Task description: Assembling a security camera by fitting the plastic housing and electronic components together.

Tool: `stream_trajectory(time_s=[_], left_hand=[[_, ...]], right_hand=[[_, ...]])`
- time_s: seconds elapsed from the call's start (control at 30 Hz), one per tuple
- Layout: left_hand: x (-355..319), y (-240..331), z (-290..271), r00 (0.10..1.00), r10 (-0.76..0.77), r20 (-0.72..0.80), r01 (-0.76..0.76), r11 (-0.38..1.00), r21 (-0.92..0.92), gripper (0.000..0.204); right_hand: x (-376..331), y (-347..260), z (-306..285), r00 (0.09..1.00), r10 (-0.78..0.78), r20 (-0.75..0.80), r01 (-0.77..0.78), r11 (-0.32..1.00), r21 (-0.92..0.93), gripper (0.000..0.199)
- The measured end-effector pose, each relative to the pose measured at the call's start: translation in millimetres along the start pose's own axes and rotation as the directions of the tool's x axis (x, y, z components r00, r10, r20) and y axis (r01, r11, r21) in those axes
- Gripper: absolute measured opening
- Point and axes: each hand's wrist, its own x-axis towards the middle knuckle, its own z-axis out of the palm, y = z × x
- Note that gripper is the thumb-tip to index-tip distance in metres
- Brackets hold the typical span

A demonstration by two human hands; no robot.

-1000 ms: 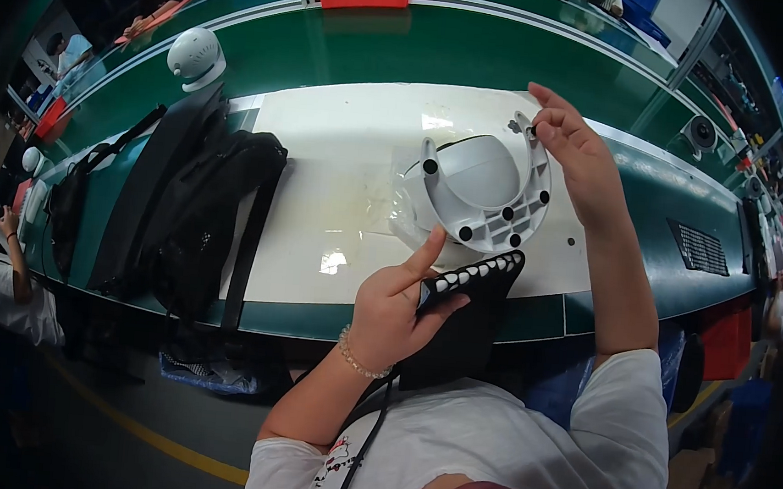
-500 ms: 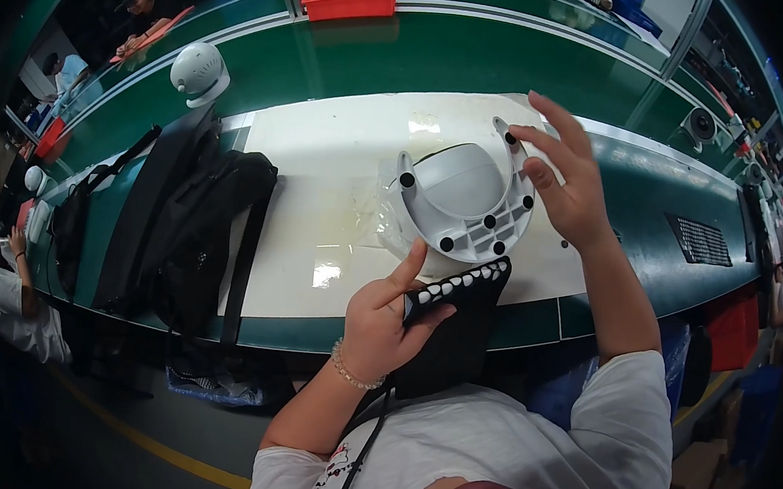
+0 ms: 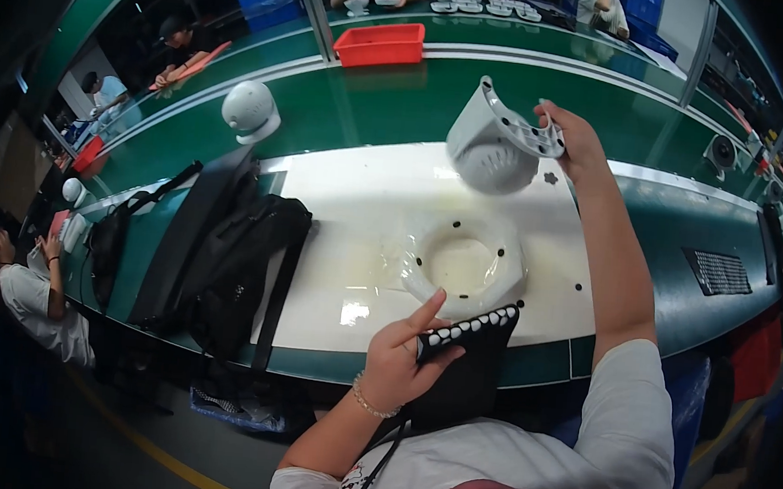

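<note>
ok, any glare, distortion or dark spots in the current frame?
Head view: glare patches on the white mat; fisheye bows the edges of the green bench; left and right rims go black; the floor is dim; black dots on the white housing read clearly.

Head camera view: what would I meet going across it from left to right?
Black bag, left hand gripping a white-dotted black sheet, right hand holding a white dome-shaped device, dark patterned mat.
</note>
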Motion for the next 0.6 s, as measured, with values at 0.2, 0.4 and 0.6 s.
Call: stream_trajectory(time_s=[0.2,0.4,0.6], left_hand=[[2,6,-4,0.997,-0.069,0.031,0.070,0.997,-0.017,0.034],[6,11,0,0.993,-0.108,0.037,0.110,0.992,-0.067,0.044],[7,15,0,0.985,-0.175,0.008,0.175,0.982,-0.069,0.039]], right_hand=[[71,77,-5,0.458,-0.822,0.339,0.433,-0.127,-0.892,0.013],[80,100,0,0.601,-0.682,0.418,0.471,-0.121,-0.874,0.010],[86,106,4,0.916,-0.263,0.302,0.312,-0.003,-0.950,0.023]])
